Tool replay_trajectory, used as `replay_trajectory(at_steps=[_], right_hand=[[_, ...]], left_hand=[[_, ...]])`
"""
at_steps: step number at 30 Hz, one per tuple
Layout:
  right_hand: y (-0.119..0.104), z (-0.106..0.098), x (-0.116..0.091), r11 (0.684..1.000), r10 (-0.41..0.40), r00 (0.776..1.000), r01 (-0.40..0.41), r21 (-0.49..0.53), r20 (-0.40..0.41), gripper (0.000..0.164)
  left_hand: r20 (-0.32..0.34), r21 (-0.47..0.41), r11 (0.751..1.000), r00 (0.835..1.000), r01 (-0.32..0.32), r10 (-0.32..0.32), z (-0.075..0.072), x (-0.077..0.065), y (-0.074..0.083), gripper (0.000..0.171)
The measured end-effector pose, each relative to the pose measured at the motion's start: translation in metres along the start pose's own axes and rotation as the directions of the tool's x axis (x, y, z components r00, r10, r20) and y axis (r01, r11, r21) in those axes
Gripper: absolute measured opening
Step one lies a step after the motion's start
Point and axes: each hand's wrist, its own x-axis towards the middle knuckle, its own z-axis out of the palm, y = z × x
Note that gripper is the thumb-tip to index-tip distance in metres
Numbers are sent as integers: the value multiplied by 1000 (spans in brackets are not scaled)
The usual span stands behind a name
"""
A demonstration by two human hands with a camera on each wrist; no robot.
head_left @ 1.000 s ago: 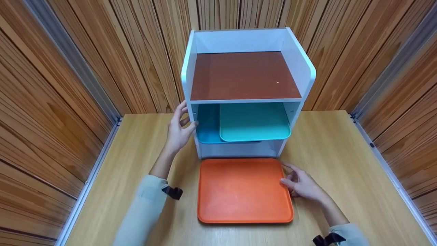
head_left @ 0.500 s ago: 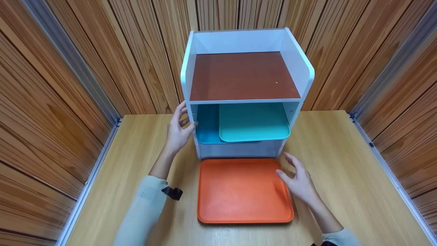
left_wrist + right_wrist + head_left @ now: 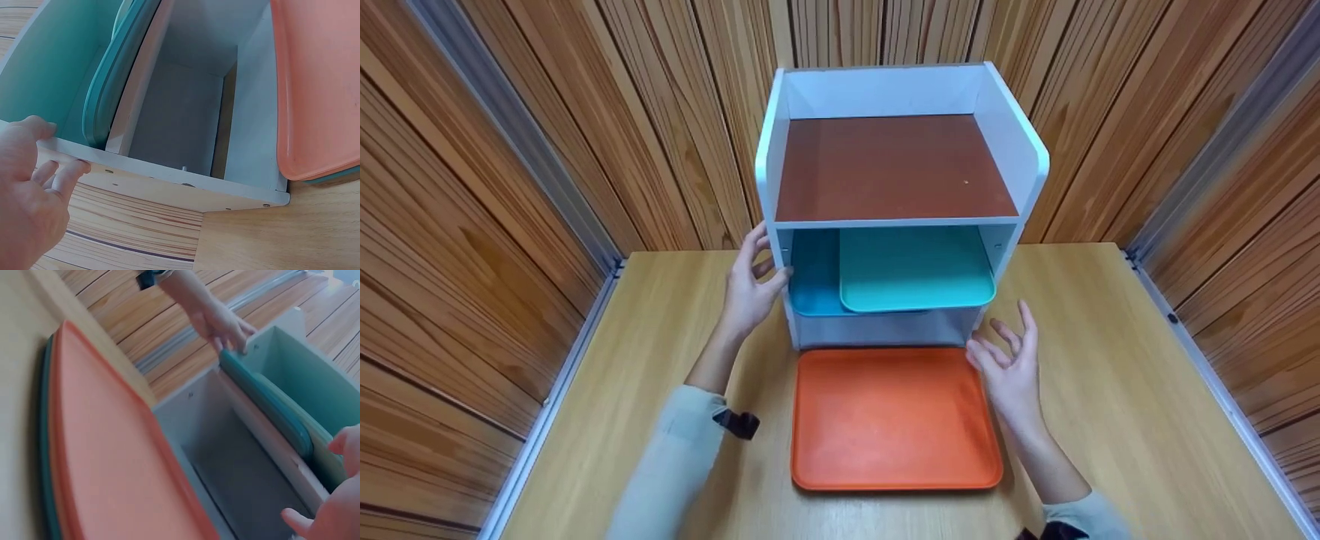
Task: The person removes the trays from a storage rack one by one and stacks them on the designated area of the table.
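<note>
A small white shelf unit [image 3: 885,330] with a brown top board [image 3: 894,169] stands against the back wall. My left hand [image 3: 750,289] grips its left side panel, thumb over the front edge and fingers on the outer face, as the left wrist view [image 3: 36,185] shows. My right hand [image 3: 1012,367] is beside the unit's lower right front corner, fingers bent and spread, nothing held. On the middle shelf a turquoise tray [image 3: 916,268] overlaps a blue tray [image 3: 816,274]. In front of the unit lies an orange tray [image 3: 896,420].
Under the orange tray, the wrist views show more tray edges, one of them teal [image 3: 47,439]. The unit's lower compartment [image 3: 177,112] faces the orange tray. Wood-panelled walls [image 3: 457,225] with metal corner rails close in the wooden table [image 3: 1110,360].
My right hand has left the orange tray's right edge and moved forward, up to the shelf unit's lower right corner. My left hand stays on the side panel.
</note>
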Motion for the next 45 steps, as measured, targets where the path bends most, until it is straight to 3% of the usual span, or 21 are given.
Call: replay_trajectory(at_steps=[5,10,19,35,45], right_hand=[[-8,11,6,996,-22,999,25,82,-39,98],[-14,22,14,988,4,998,5,153,-61,96],[-22,34,27,976,21,992,7,217,-126,89],[-25,48,36,970,8,977,44,241,-212,77],[-26,47,29,960,6,977,53,273,-213,68]], left_hand=[[4,-2,1000,1000,-1,1,-1,1,1,74],[3,-1,1000,1000,6,-6,-1,0,1,75],[1,2,1000,1000,21,-21,0,-1,1,74],[-3,0,1000,1000,2,-2,-1,1,0,73],[-1,-1,1000,1000,-11,11,-1,-1,1,74]])
